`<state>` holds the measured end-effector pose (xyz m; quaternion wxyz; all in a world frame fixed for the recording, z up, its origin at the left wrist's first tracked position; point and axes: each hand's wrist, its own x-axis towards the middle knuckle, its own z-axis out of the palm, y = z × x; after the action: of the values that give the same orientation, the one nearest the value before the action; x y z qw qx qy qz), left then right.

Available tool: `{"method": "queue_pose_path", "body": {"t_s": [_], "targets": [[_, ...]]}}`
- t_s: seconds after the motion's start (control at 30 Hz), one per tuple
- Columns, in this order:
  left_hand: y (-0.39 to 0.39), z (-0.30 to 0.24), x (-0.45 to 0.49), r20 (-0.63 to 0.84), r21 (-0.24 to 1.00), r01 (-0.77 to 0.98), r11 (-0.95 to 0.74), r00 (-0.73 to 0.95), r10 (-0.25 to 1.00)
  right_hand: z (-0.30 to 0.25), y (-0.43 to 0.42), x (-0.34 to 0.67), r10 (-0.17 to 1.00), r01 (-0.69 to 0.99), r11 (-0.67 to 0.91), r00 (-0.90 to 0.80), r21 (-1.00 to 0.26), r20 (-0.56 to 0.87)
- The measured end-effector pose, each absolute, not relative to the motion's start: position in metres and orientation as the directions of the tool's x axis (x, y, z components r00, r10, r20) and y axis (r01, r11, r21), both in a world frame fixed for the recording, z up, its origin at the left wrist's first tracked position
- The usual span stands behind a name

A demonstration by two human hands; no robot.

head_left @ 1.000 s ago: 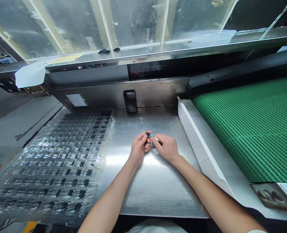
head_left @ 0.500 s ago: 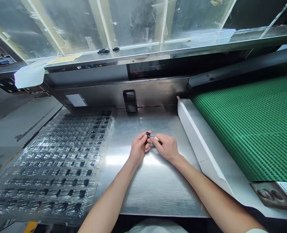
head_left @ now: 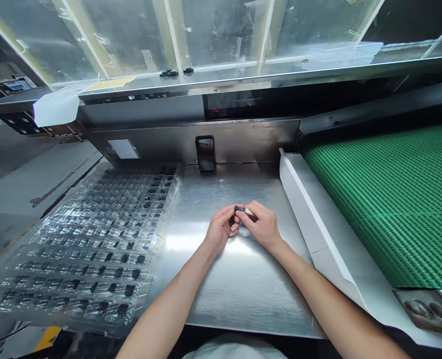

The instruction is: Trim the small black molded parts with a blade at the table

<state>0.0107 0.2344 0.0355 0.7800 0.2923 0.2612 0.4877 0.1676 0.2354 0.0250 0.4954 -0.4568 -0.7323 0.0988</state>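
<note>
The left hand (head_left: 220, 230) has its fingers curled in and pinches a small black part (head_left: 237, 209). The right hand (head_left: 262, 223) is closed too, and it grips a thin tool with a pale bit (head_left: 248, 211) on it. The two hands are right next to each other, with the black part between their fingertips. The part is up above the shiny metal desk (head_left: 221, 294). I cannot tell just where the tool's tip touches, because the fingers hide it. A clear plastic tray (head_left: 160, 239) sits to the left.
</note>
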Motion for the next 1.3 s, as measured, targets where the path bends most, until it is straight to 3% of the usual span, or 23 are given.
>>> {"method": "queue_pose_path", "body": {"t_s": [0.23, 0.87, 1.0, 1.13, 1.3], "targets": [[0.233, 0.033, 0.014, -0.147, 0.791, -0.514, 0.332, 0.367, 0.918, 0.025, 0.238, 0.170, 0.757, 0.532, 0.567, -0.036, -0.629, 0.652], [0.237, 0.031, 0.012, -0.113, 0.781, -0.549, 0.298, 0.346, 0.931, 0.024, 0.239, 0.172, 0.738, 0.577, 0.577, -0.065, -0.577, 0.672], [0.233, 0.031, 0.015, -0.077, 0.798, -0.537, 0.273, 0.359, 0.930, 0.018, 0.239, 0.179, 0.770, 0.611, 0.521, -0.034, -0.597, 0.638], [0.224, 0.035, 0.015, -0.138, 0.801, -0.502, 0.327, 0.377, 0.916, 0.013, 0.243, 0.181, 0.812, 0.665, 0.441, -0.009, -0.603, 0.584], [0.160, 0.043, 0.001, -0.094, 0.796, -0.500, 0.341, 0.454, 0.886, 0.015, 0.240, 0.175, 0.827, 0.696, 0.409, -0.009, -0.590, 0.562]]}}
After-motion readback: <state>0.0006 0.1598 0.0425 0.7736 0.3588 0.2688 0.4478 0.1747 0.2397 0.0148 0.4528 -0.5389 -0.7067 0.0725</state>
